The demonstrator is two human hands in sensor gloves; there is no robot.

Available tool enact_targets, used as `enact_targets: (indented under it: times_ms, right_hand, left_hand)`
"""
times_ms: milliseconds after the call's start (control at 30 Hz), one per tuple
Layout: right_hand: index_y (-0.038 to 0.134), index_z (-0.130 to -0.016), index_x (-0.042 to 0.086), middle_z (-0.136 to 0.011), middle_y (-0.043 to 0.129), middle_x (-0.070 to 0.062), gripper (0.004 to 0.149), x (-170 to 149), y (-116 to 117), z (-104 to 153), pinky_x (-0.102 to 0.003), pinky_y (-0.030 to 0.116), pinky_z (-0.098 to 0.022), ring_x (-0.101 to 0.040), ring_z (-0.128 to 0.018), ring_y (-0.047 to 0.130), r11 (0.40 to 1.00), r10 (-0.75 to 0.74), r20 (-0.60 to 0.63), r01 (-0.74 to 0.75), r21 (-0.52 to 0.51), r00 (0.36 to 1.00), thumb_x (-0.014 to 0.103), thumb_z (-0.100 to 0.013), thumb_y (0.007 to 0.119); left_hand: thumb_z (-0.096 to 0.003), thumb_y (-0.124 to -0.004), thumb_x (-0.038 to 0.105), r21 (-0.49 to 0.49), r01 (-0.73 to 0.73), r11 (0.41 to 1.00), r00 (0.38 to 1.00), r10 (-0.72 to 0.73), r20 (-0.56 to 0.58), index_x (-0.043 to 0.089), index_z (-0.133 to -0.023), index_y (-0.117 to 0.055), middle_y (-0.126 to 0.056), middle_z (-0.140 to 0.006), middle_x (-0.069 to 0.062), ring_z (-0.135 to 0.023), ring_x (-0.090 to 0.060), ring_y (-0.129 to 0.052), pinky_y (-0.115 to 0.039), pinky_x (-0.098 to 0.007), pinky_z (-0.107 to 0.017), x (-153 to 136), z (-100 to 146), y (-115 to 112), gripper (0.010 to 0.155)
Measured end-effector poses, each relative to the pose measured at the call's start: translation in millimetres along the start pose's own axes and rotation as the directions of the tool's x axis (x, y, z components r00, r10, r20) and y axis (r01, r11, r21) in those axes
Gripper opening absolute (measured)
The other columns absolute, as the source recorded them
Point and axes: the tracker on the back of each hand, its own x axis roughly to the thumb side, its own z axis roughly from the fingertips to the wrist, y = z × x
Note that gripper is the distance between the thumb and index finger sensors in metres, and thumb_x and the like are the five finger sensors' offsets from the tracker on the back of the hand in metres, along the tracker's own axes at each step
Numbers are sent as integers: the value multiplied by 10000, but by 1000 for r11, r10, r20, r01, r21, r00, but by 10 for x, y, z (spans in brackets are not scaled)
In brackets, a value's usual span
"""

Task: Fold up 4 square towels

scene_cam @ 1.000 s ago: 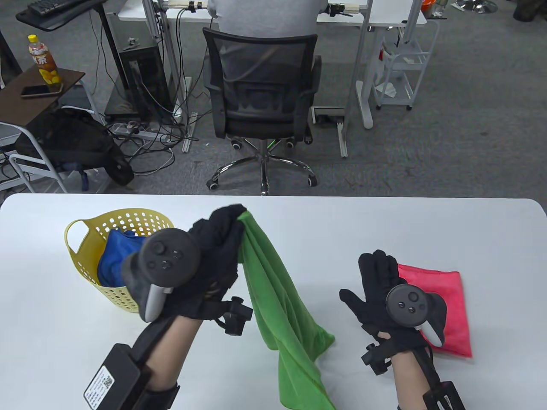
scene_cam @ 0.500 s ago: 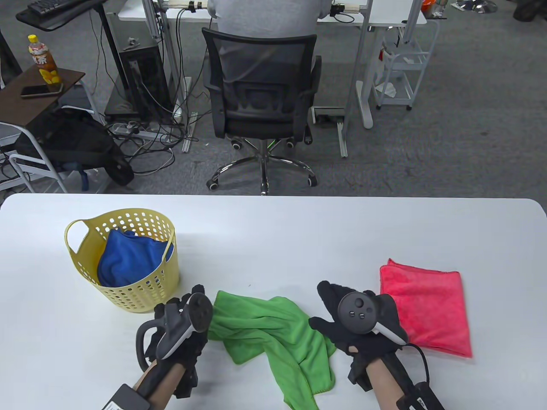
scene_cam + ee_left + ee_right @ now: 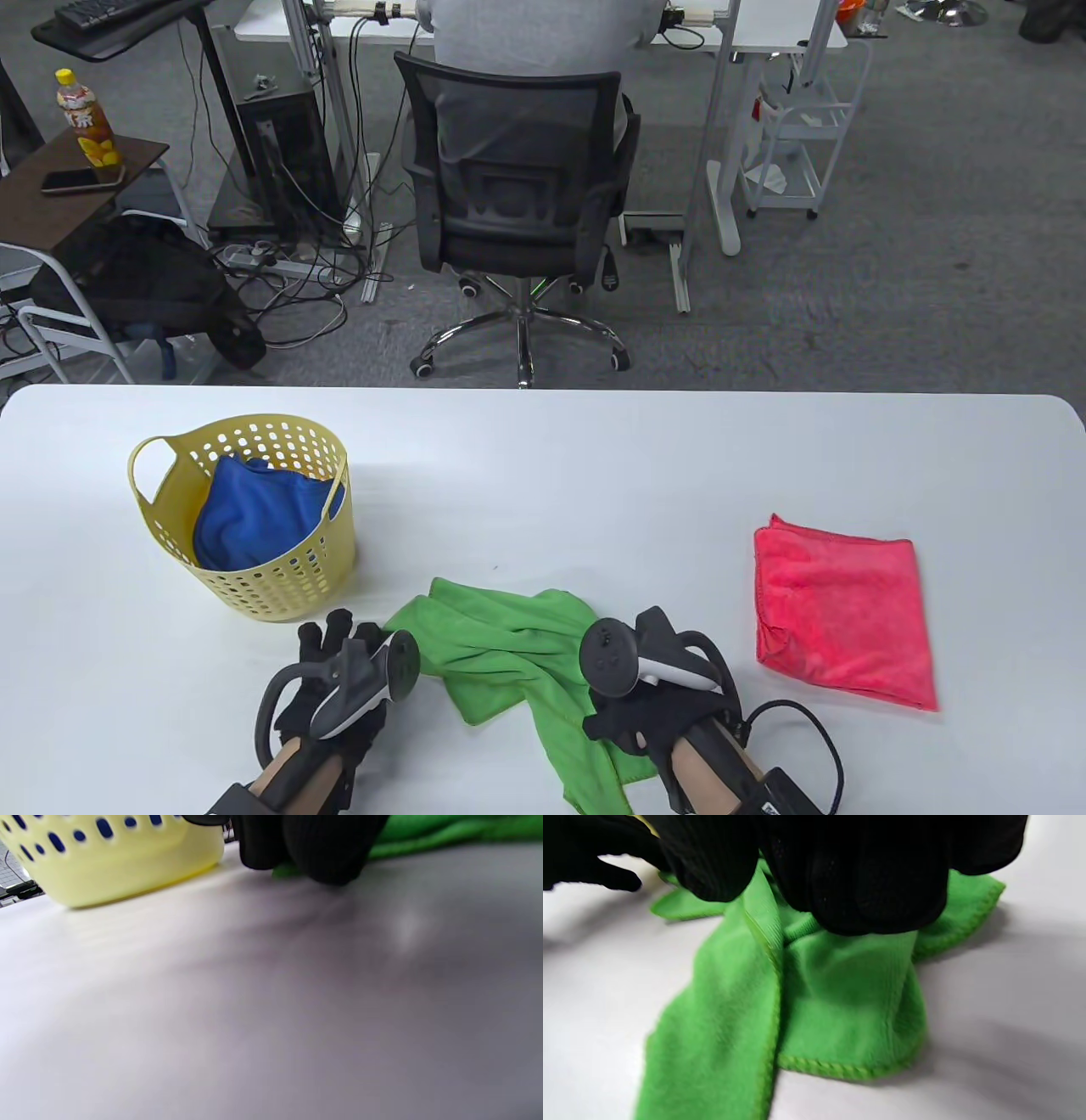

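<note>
Half a second ago the left hand [image 3: 335,679] sat at the left edge of the green towel [image 3: 517,654], close under the yellow basket [image 3: 254,586]; now it has slid a little nearer the table's [image 3: 594,475] front edge, its gloved fingertips pressed on the towel's left corner — whether they pinch the cloth I cannot tell. The right hand [image 3: 649,688] has moved left and forward, from beside the red towel [image 3: 840,607] onto the green towel's right part, where its fingers [image 3: 861,878] clench a bunched fold. The green towel lies crumpled on the table between the hands, its shape hardly changed. The red towel stays folded at the right — the blue towel [image 3: 254,514] stays in the basket.
</note>
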Motion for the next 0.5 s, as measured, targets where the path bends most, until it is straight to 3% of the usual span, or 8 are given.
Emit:
enact_targets:
  times_ms: [233,400,467,500]
  right_hand:
    - [828,-917,33,-751,949,-241,558,-97,-14,-9,-664,648,-580,-397,-514,936,999,-46,-10,46,-10,999,408,-504,823]
    - [822,-924,26,-763,941,-253,569,-140,-74,42,-675,633,-587,-409,-529,931,997,-69,-6,69,-30,998,418,-514,797]
    - [816,-931,25,-779,933,-261,574,-155,-131,89,-681,622,-594,-417,-546,927,995,-87,6,87,-55,996,424,-521,781]
    - [811,-936,23,-791,927,-263,578,-169,-180,125,-684,617,-597,-423,-559,924,991,-102,17,103,-80,995,426,-523,777]
  left_hand:
    - [-476,-801,421,22,-34,999,999,35,-9,385,-936,-719,-770,-1011,63,-1147,-228,-530,-379,-532,-897,-44,-91,31,469]
    - [-501,-748,387,30,-70,997,997,70,11,378,-911,-726,-747,-1034,36,-1164,-250,-481,-343,-541,-902,-54,-97,32,410]
    - [-508,-713,372,44,-153,987,988,151,44,405,-916,-689,-723,-1102,67,-1178,-289,-485,-350,-553,-900,-111,-35,163,411]
    - [-501,-718,361,125,-241,962,969,231,88,403,-909,-695,-778,-1073,76,-1162,-274,-572,-391,-559,-892,-159,55,336,410]
